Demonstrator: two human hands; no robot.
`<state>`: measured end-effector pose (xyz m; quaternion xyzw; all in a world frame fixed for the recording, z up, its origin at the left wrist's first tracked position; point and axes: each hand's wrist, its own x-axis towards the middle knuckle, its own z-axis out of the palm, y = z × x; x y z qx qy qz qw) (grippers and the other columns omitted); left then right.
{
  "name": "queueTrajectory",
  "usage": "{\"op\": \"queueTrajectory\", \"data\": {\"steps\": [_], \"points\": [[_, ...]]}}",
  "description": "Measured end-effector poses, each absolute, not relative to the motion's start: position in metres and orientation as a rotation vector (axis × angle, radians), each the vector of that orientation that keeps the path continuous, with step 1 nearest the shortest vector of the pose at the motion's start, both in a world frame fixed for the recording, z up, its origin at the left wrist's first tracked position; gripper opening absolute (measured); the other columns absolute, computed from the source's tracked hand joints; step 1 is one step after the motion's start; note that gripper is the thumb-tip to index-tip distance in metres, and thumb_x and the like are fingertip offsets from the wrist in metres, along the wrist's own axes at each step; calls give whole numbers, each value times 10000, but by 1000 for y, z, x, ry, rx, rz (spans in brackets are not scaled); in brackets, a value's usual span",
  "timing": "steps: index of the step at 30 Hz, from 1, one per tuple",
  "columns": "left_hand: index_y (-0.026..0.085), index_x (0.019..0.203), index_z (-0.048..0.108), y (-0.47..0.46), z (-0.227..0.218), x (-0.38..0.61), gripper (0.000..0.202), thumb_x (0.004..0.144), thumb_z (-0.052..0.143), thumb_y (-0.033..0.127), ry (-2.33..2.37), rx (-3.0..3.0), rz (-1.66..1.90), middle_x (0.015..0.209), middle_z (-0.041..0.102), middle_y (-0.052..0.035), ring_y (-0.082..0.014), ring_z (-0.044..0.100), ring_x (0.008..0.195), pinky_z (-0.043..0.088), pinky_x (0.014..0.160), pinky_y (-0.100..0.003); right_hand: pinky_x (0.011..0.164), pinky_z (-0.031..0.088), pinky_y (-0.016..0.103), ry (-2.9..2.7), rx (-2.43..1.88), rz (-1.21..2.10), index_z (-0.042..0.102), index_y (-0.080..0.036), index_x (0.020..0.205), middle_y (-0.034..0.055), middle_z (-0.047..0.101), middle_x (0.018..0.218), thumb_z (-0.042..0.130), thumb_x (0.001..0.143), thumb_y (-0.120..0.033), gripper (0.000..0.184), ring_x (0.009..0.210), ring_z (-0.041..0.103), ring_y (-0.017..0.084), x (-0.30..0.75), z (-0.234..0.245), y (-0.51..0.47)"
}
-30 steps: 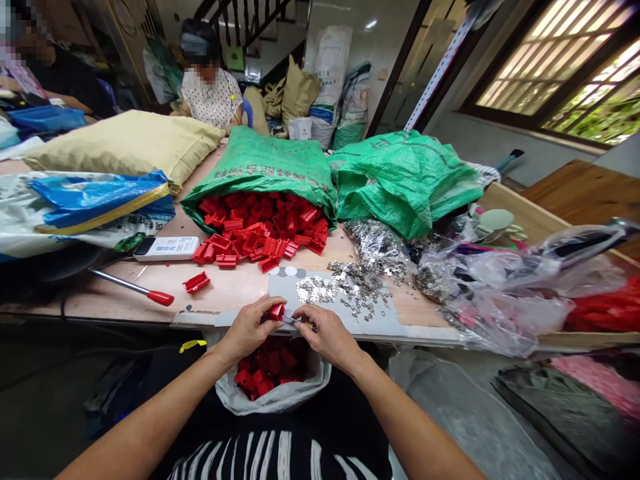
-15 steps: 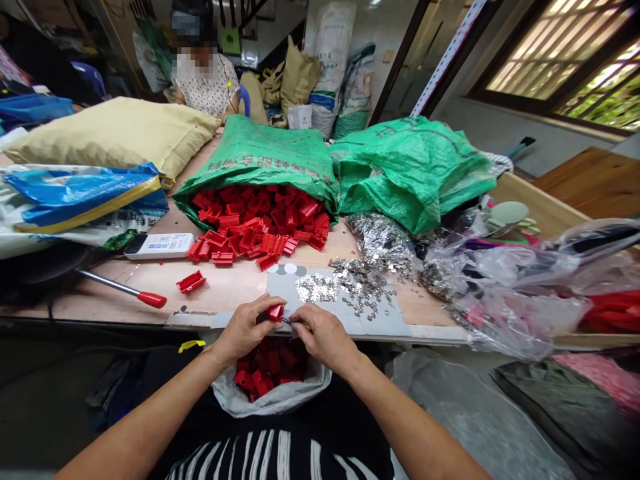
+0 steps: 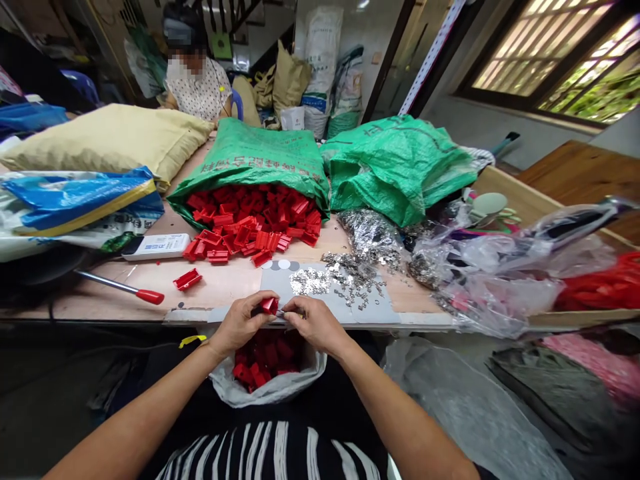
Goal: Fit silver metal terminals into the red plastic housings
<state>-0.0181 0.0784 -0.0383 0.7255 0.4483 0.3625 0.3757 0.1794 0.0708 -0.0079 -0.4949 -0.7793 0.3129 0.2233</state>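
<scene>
In my left hand point(image 3: 241, 325), between thumb and fingers, is a small red plastic part point(image 3: 271, 305) with an open end facing right. My right hand point(image 3: 316, 325) pinches a thin metal-shafted tool point(image 3: 281, 312), screwdriver-like, its tip at that open end; the rest is hidden in my fingers. Both hands are over the table's front edge. Beneath them, a white bag point(image 3: 235, 399) in my lap holds more red parts point(image 3: 255, 373). Small silvery metal pieces point(image 3: 310, 281) lie spread on a grey sheet point(image 3: 277, 283) just beyond my hands.
A green sack point(image 3: 270, 150) spills red parts point(image 3: 250, 233) onto the table. One red part point(image 3: 188, 280) lies apart, near a red-tipped lever point(image 3: 150, 296). At right are another green sack point(image 3: 390, 167) and clear plastic bags point(image 3: 500, 267). A person point(image 3: 195, 83) sits across the table.
The whole view has shifted slightly. Both hands keep their grip, and the metal tool stays at the red part, which has turned a little.
</scene>
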Motion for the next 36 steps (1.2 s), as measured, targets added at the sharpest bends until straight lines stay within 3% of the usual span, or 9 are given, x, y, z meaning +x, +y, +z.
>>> {"op": "queueTrajectory", "data": {"steps": [13,18,24,29,32,36], "points": [[229,1138,612,78,-42,-16,381,763,604,165,1094,1854,960,1082,690,-48,-199,621,1012,459,936,-367,716,378,253,-2292,-1442,756,646,-221,910,30,642,892,538,845,-160,140,846,581,164,171,0,72],[241,1152,622,76,-42,-10,442,738,586,90,1089,1801,1018,1098,694,-50,-206,627,1007,465,922,-356,685,377,259,-2321,-1461,699,614,-226,860,24,631,868,504,834,-131,147,798,585,170,169,-3,73],[256,1089,654,79,-35,-3,449,684,610,66,1117,1708,1030,1076,696,-38,-224,614,1007,445,921,-356,707,418,288,-2301,-1480,635,595,-237,927,32,610,903,436,853,-122,210,823,600,189,166,-10,66],[216,935,633,67,-24,-1,282,674,652,113,1225,1686,1096,880,654,-16,-189,582,822,453,782,-310,760,462,334,-2215,-1400,710,536,-262,1115,63,588,990,367,922,-221,260,877,604,208,170,-16,57],[218,953,595,54,-18,-5,287,684,674,155,1307,1484,1199,847,619,1,-165,555,789,433,758,-282,841,453,337,-2116,-1234,833,498,-273,1132,73,580,1043,314,962,-312,254,963,582,204,173,-17,50],[187,824,566,37,-12,-12,178,727,692,267,1041,905,1234,746,631,7,-134,594,701,448,719,-258,729,458,301,-2085,-1167,994,480,-251,1097,32,599,853,327,962,-380,241,775,581,179,173,-10,42]]}}
